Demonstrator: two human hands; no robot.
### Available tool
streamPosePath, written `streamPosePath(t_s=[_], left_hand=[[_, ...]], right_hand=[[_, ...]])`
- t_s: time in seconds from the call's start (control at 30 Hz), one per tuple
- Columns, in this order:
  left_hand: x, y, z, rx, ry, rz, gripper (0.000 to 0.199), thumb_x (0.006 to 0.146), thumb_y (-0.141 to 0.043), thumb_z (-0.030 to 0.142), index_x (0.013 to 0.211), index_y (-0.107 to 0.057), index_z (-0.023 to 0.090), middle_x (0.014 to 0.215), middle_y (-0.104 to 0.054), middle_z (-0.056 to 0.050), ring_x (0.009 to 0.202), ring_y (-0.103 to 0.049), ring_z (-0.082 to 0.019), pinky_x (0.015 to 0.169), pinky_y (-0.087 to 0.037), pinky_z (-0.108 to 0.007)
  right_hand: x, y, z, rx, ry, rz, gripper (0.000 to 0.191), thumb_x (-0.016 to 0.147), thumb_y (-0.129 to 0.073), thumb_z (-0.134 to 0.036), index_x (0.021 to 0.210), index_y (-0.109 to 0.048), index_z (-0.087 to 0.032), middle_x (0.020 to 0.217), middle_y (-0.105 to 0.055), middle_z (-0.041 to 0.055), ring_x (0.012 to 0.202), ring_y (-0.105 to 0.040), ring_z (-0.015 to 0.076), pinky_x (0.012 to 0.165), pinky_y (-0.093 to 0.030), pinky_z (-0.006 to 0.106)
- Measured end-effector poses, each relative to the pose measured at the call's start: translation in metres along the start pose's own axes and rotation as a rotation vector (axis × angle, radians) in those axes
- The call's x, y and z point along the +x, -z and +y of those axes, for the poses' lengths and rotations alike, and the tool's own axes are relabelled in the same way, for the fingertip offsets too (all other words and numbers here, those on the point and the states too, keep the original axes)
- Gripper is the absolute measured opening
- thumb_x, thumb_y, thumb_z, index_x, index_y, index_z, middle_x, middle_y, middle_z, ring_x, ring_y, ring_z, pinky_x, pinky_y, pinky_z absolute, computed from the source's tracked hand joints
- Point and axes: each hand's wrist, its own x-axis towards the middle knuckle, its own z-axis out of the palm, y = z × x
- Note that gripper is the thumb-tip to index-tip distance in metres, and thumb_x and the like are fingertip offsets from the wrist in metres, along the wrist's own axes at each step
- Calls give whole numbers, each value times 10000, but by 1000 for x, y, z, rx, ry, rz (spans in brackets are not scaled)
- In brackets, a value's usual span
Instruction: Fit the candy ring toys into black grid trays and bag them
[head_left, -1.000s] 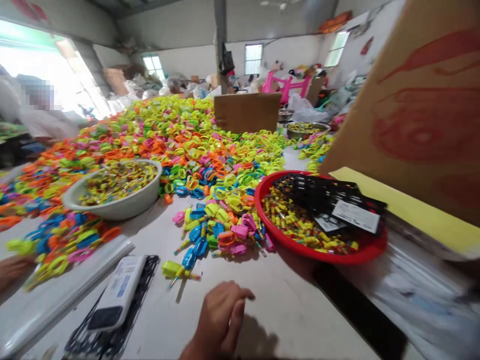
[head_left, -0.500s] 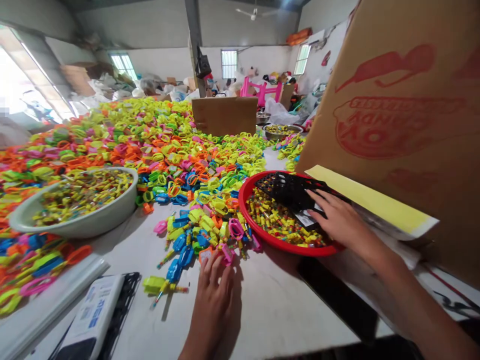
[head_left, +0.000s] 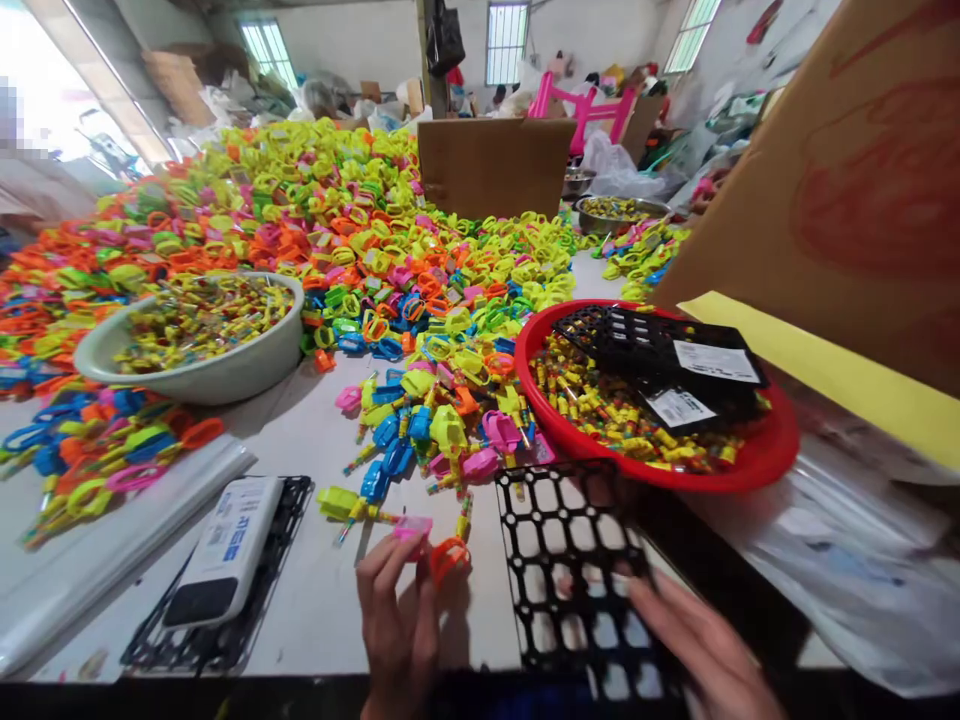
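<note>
My right hand (head_left: 694, 635) grips the right side of a black plastic grid tray (head_left: 551, 545), holding it over the table's front edge; fingers show blurred through its openings. My left hand (head_left: 401, 600) is closed at the fingertips on a pink plastic looped toy (head_left: 412, 527). An orange looped toy (head_left: 450, 558) lies against those fingers. Just beyond is a loose group of blue, pink and yellow looped toys (head_left: 397, 455) with small candy tubes among them. More black grid trays (head_left: 720, 400) with white labels rest on the candy tubes in a red basin (head_left: 784, 440).
A pale green basin (head_left: 262, 365) of candy tubes stands left, before a large heap of coloured toys (head_left: 300, 220). A white device (head_left: 232, 540) lies on another black tray near rolled clear plastic (head_left: 150, 540). A tall cardboard box (head_left: 862, 220) rises on the right.
My right hand has left the red basin with a black grid tray and drawn it toward me. My left hand now has a pink toy at its fingertips. The view has tilted down.
</note>
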Motion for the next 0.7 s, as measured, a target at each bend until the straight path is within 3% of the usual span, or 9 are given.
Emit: streamPosePath(t_s=[0.1, 0.17, 0.27, 0.4, 0.47, 0.53, 0.63, 0.7], left_hand=[[3, -3, 0, -104, 171, 47, 421, 1054, -667, 202, 1459, -613, 304, 1276, -643, -47, 1189, -677, -177, 1014, -610, -283], [7, -6, 3, -151, 300, 73, 495, 1067, -673, 279, 1545, -554, 323, 1355, -641, -56, 1242, -663, -182, 1095, -571, -306], [14, -10, 5, -251, 474, 108, 654, 1061, -698, 369, 1657, -429, 335, 1416, -647, -68, 1290, -650, -190, 1165, -522, -321], [19, -12, 3, -346, 616, 155, 658, 1030, -755, 399, 1625, -487, 315, 1429, -664, -65, 1228, -688, -158, 1072, -549, -236], [19, -10, 4, -359, 582, 200, 619, 1021, -771, 365, 1586, -528, 292, 1406, -678, -68, 1216, -705, -154, 1068, -557, -236], [19, -7, 9, -354, 454, 251, 571, 1009, -785, 289, 1537, -567, 285, 1313, -706, -49, 1182, -723, -144, 1082, -566, -249], [16, 0, 27, -326, 233, 284, 571, 983, -784, 143, 1492, -596, 320, 1197, -718, -4, 1112, -742, -118, 1073, -586, -252], [10, 3, 43, -328, 163, 246, 627, 968, -774, 81, 1506, -584, 343, 1167, -720, 7, 1073, -749, -113, 1048, -604, -250]], right_hand=[[0, -41, 33, 105, -156, -70, 619, 788, -800, -770, 1187, -858, -301, 1234, -840, 120, 1279, -740, 460, 1091, -618, 631], [1, -53, 47, 100, -120, -81, 651, 843, -763, -760, 1316, -804, -315, 1380, -788, 103, 1369, -693, 425, 1192, -546, 616], [-1, -53, 49, -90, 82, -45, 612, 953, -677, -693, 1464, -702, -357, 1518, -701, 83, 1435, -642, 380, 1235, -513, 587], [9, -54, 18, -434, 407, 52, 416, 1060, -555, -529, 1381, -731, -332, 1379, -717, 125, 1322, -674, 375, 1160, -551, 601], [27, -65, -1, -482, 481, 12, 372, 1094, -508, -458, 1366, -710, -304, 1362, -712, 136, 1275, -692, 350, 1101, -584, 556], [51, -83, -15, -494, 510, -17, 373, 1100, -509, -412, 1398, -671, -257, 1354, -724, 147, 1216, -721, 335, 1093, -589, 535], [84, -112, -23, -645, 447, -15, 582, 1041, -633, -382, 1581, -523, -192, 1390, -728, 199, 1231, -728, 392, 1055, -601, 567], [96, -124, -22, -720, 403, -34, 710, 1036, -662, -388, 1672, -409, -199, 1421, -721, 222, 1243, -727, 430, 1015, -609, 575]])
